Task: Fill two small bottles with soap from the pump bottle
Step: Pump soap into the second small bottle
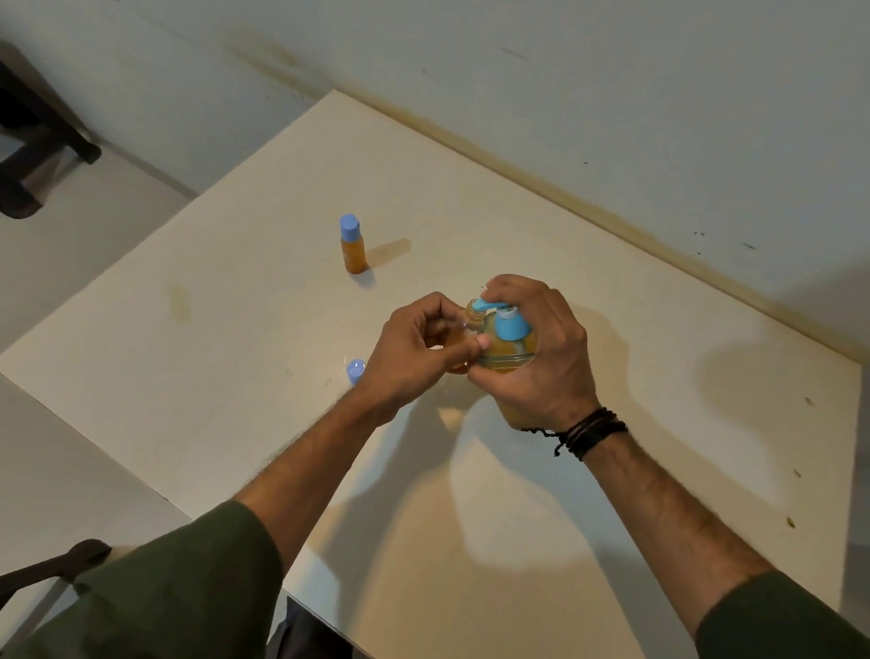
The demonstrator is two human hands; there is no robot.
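Sleeves: Your dark green sleeves (173, 583) entered at 6 o'clock, nearest the camera, with both forearms reaching up over the table (218, 314).

Right wrist: You wore a dark corded bracelet (588, 432) at about 4 o'clock of the work.

Right hand: Your right hand (539, 357) was curled over the pump bottle (506, 352), fingers hooked on top of the blue pump head (510, 324) and thumb against the body. Grip closed on the bottle.

Left hand: Your left hand (416, 348) pinched the open small bottle (466, 326) at 9 o'clock of the pump bottle, touching it, mouth set under the spout tip. Grip closed on that bottle.

Loose cap: A blue cap (355, 370) lay on the table just beside your left hand, at its 8 o'clock.

Finished bottle: A second small bottle (352, 245), capped in blue and holding amber soap, stood upright at 11 o'clock, well apart from your hands.

Progress: By judgement, one bottle was done and the second was being filled.

Handling: The small bottle is probably light, thin-walled and easily tipped; hold it low round the body, clear of the neck. Spilled soap would make it slippery. The pump bottle looked heavier and steadier; press squarely on the head.

Fill level: Hidden by your fingers; I could not tell.
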